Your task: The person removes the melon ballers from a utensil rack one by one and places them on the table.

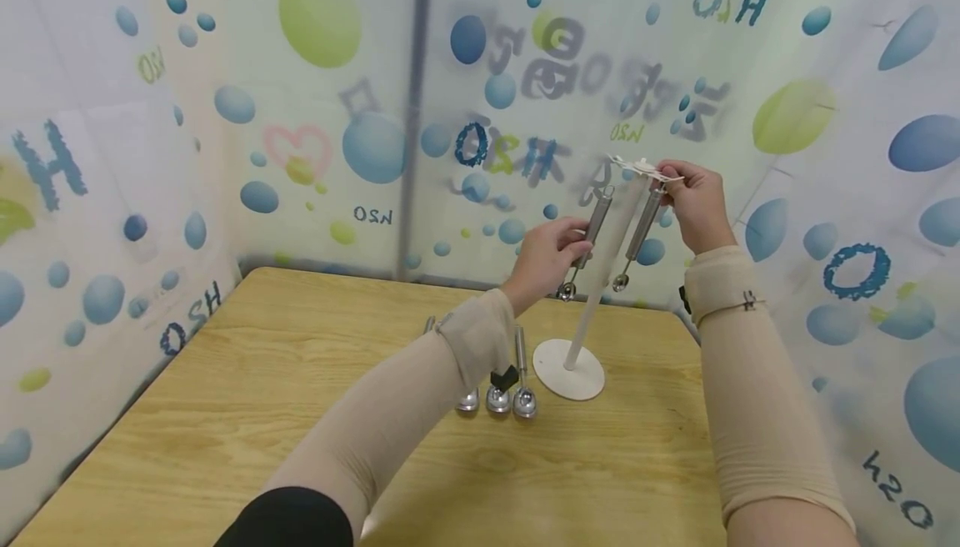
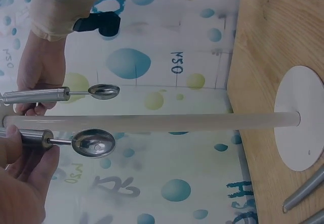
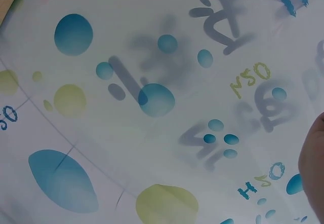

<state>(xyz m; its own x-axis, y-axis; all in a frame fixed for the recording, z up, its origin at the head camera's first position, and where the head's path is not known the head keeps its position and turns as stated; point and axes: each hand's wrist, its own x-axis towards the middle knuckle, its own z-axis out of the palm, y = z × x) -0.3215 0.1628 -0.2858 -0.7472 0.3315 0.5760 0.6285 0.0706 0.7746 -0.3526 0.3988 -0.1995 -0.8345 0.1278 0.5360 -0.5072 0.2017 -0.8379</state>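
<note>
My left hand pinches the metal handle of a melon baller, which hangs bowl down left of the pole of a white rack. In the left wrist view, the fingers and thumb close round the handle of this melon baller. At the rack's top, my right hand grips the edge of the thin white hook ring. Right under those fingers a second melon baller hangs from the ring. Only a sliver of the right hand enters the right wrist view.
Several metal scoops lie on the wooden table, partly behind the left forearm. The rack's round white base stands near the table's far right edge. A patterned curtain encloses the table at the back and sides.
</note>
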